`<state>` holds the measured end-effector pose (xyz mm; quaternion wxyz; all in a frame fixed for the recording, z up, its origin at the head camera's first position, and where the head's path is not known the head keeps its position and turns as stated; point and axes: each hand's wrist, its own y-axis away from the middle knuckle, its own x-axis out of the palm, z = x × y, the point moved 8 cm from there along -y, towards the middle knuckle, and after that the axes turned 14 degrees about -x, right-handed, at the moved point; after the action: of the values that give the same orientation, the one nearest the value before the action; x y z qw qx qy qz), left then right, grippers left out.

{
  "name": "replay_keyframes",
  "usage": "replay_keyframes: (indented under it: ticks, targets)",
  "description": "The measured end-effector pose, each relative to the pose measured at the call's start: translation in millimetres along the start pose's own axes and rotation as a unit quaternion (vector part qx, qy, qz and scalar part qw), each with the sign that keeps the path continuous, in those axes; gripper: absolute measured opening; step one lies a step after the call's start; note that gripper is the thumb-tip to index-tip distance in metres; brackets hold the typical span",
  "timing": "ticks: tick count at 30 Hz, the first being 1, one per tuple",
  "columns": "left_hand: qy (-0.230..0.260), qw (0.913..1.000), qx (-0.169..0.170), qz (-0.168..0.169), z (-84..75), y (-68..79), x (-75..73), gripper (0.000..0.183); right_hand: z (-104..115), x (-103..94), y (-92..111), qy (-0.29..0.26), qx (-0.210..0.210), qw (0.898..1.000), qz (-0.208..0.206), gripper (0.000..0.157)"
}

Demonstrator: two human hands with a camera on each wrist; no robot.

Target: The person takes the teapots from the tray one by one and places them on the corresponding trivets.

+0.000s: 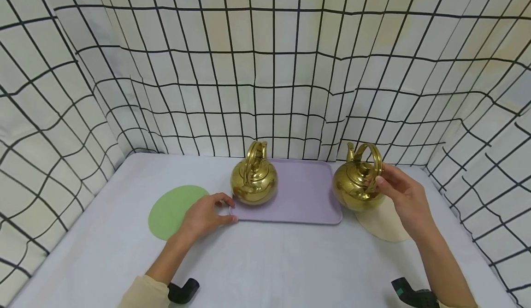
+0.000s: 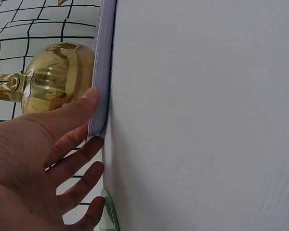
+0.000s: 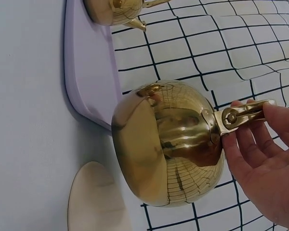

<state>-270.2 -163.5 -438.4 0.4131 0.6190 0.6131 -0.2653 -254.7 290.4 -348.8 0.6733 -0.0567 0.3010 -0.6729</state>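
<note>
My right hand (image 1: 404,197) grips the handle of a brass teapot (image 1: 356,186), fingers curled round it. In the right wrist view that teapot (image 3: 168,144) hangs above the table, between the lilac tray (image 3: 89,62) and a beige round mat (image 3: 94,202). A second brass teapot (image 1: 254,179) stands on the left part of the lilac tray (image 1: 304,192), its spout pointing away. At the tray's near left corner is my left hand (image 1: 207,216). Its thumb (image 2: 90,94) lies on the tray's rim in the left wrist view, the other fingers spread beside the corner.
A green round mat (image 1: 172,211) lies left of the tray, partly behind the left hand. The beige mat (image 1: 386,222) is on the right, under the lifted teapot. A white wall (image 1: 265,68) with black grid lines surrounds the white table (image 1: 286,262) at the back and sides.
</note>
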Motion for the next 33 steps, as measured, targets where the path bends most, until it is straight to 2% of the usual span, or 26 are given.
replay_keyframes:
  ticks: [12, 20, 26, 33]
  targets:
    - [0.002, 1.0, 0.005, -0.004, -2.6, -2.2, -0.2, 0.03, -3, -14.1, 7, -0.017, 0.009, 1.0, -0.021, 0.04]
    - [0.003, 0.9999, 0.01, -0.01, 1.1, 0.9, 0.2, 0.03, -9, -16.7, 15, -0.017, 0.025, 0.999, -0.02, 0.046]
    - [0.005, 0.9999, 0.012, -0.009, 0.1, 1.0, 0.6, 0.03, -6, -20.6, 16, -0.033, 0.001, 0.999, -0.023, 0.042]
    - [0.005, 0.9999, 0.008, -0.008, 0.5, 0.5, 1.2, 0.03, -8, -25.3, 19, -0.039, 0.008, 0.999, -0.029, 0.04]
